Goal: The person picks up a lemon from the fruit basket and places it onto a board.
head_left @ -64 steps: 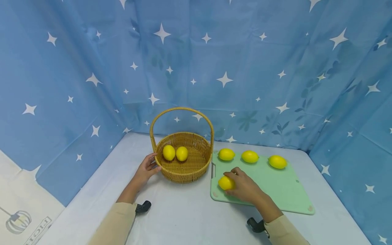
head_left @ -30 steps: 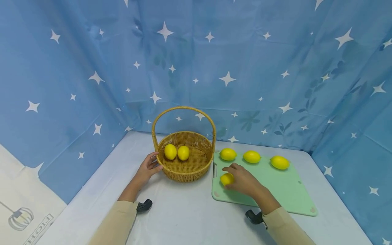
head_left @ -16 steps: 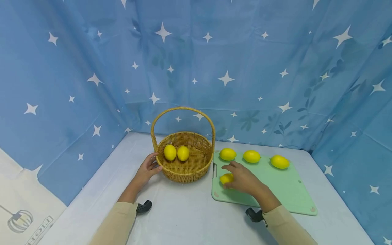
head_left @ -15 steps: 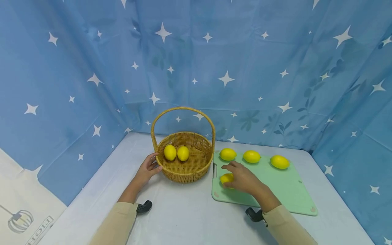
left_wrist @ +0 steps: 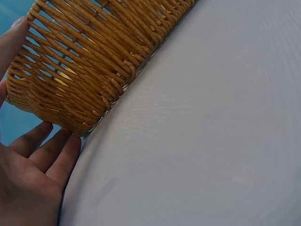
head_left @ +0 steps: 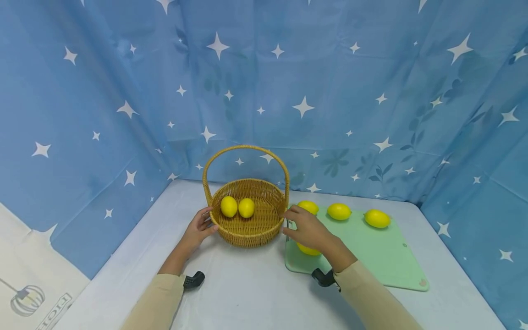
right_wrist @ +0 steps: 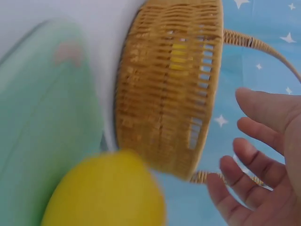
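left hand (head_left: 200, 228) braces the round woven wicker basket (head_left: 247, 229) with relaxed fingers at frame centre; right hand (head_left: 306, 230), fingers spread and holding nothing, hovers over a yellow lemon (head_left: 308, 250) on the mint-green cutting board (head_left: 371, 256).

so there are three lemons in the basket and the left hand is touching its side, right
Not quite: the basket holds two lemons, not three, as the head view shows. The other lemons lie on the green cutting board. The rest stands: the left hand touches the basket's side, which the left wrist view shows too.
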Motion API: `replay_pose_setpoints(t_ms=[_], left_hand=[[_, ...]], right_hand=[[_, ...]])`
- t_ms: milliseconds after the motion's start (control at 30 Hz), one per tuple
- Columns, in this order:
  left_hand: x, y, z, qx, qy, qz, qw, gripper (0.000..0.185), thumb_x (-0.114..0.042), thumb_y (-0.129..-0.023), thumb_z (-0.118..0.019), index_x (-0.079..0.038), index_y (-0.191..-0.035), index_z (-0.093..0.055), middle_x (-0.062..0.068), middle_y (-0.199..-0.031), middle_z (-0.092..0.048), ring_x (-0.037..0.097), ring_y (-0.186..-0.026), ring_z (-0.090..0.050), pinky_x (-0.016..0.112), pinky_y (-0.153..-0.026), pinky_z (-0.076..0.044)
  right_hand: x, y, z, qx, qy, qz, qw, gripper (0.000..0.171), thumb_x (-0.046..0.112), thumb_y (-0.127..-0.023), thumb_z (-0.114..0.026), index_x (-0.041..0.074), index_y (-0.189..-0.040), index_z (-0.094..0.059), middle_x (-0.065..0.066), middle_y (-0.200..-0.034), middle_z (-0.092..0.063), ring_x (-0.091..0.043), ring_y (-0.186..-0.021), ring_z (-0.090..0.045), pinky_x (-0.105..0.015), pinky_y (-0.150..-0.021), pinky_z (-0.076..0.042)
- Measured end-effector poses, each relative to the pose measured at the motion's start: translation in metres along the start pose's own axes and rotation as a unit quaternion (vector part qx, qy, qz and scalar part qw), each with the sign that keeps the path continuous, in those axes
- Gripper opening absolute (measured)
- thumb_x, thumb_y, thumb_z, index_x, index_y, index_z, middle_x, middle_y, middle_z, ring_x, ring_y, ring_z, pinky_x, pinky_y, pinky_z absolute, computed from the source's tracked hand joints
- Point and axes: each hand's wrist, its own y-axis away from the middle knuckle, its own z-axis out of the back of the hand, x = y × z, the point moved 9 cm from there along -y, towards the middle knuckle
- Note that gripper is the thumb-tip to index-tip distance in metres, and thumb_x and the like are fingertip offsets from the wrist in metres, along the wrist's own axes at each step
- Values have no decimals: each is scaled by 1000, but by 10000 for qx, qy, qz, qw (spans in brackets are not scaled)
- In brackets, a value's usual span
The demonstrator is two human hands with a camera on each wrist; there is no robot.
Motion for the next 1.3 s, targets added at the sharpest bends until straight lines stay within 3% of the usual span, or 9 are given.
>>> replay_pose_setpoints(t_ms=[267, 500, 733, 1067, 1300], left_hand=[[-4, 2, -3, 75, 37, 26, 10000, 69, -16, -93, -69, -16, -150, -30, 21, -155, -25, 37, -139, -31, 48, -106, -37], [-4, 4, 0, 0, -65, 42, 10000, 71, -20, -92, -70, -17, -150, -30, 19, -155, -26, 35, -139, -32, 49, -106, -35], [0, 3, 1, -2, -2, 76, 10000, 69, -20, -92, -70, -19, -150, -31, 18, -156, -25, 35, -139, -31, 51, -107, -33], [-1, 0, 3, -43, 7, 98, 9999, 70, -22, -91, -71, -19, -149, -32, 18, -156, -25, 35, -139, -31, 49, -107, -34], [0, 0, 1, 7, -9, -8, 10000, 71, -21, -92, -71, -15, -150, -30, 21, -155, -24, 38, -138, -32, 49, -105, -36]], right_hand=[[23, -35, -17, 51, -325, 334, 9989, 35, 30, -94, -67, 12, -124, -66, 0, -112, -56, -22, -98, -58, -32, -81, -50], [35, -57, -34, 85, -505, 563, 9971, 33, 24, -94, -67, 11, -124, -66, 0, -119, -56, -18, -109, -55, -35, -91, -49], [33, -76, -53, 334, -590, 230, 9974, 41, 27, -93, -69, 11, -130, -62, -4, -128, -52, -23, -118, -52, -40, -98, -45], [33, -97, -72, 885, -31, -243, 9958, 54, 30, -93, -69, 16, -141, -51, -9, -149, -38, -27, -133, -41, -43, -106, -39], [29, -105, -83, 1085, 318, -392, 9928, 59, 29, -92, -70, 22, -145, -47, -5, -158, -25, -26, -141, -30, -43, -110, -34]])
